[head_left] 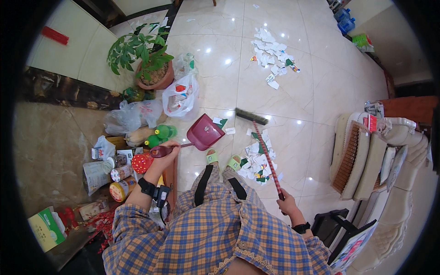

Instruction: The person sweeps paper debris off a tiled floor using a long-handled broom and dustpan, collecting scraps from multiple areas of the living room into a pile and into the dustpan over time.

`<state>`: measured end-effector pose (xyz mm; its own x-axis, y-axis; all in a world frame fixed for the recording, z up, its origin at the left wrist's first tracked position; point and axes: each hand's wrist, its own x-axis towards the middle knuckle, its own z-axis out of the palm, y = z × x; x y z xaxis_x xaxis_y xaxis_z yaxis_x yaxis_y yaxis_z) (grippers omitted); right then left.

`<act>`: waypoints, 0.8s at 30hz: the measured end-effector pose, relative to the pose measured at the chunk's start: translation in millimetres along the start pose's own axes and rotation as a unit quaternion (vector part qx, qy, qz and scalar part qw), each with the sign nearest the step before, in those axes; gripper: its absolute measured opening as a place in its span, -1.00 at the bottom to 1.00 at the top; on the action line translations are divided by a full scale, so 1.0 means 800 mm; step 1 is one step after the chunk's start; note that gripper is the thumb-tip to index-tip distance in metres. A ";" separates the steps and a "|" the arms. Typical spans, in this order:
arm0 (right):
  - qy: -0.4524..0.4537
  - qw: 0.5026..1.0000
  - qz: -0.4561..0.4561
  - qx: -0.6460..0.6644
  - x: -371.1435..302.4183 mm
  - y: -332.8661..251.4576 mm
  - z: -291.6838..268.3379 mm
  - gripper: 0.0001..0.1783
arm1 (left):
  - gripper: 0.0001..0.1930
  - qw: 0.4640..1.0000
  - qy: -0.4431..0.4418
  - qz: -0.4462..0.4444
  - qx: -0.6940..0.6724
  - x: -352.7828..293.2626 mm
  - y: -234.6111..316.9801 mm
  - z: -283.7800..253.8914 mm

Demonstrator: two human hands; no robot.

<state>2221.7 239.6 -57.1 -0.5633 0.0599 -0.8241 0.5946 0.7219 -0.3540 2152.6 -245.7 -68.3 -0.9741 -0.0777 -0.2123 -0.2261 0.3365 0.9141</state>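
My left hand (167,153) is closed round the handle of a maroon dustpan (205,133), whose pan lies at or just above the floor ahead of my feet. A few white and green scraps (220,122) lie at its right edge. In my right hand (287,204) is the red-striped stick of a broom (267,153). Its dark bristle head (251,116) is on or close to the tiles, right of the dustpan. Beside the stick, a pile of torn white and green paper (254,162) spreads near my green slippers (233,162).
Farther off lies a second heap of paper scraps (270,50). On the left stand a potted plant (158,73), a white plastic bag (181,98) with scraps inside, green bottles (160,134) and several jars (122,173). A cream sofa (389,156) lines the right, near a black-framed stand (341,229).
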 end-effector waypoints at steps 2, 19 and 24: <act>0.037 0.998 -0.042 -0.034 0.020 0.018 0.001 -0.35 | -0.93 0.999 -0.008 -0.035 -0.029 -0.006 0.005 -0.005; -0.109 0.976 -0.071 -0.174 -0.027 -0.010 0.060 -0.38 | -0.92 0.991 -0.042 -0.127 -0.031 -0.003 -0.024 -0.029; -0.086 0.990 -0.043 -0.104 -0.066 -0.008 0.089 -0.41 | -0.90 0.989 -0.069 -0.129 -0.036 -0.008 -0.031 -0.044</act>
<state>2288.3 182.8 -42.6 -0.4890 -0.1131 -0.8649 0.4082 0.8466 -0.3415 2164.2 -286.7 -77.8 -0.8756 -0.0217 -0.4826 -0.4718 0.2535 0.8445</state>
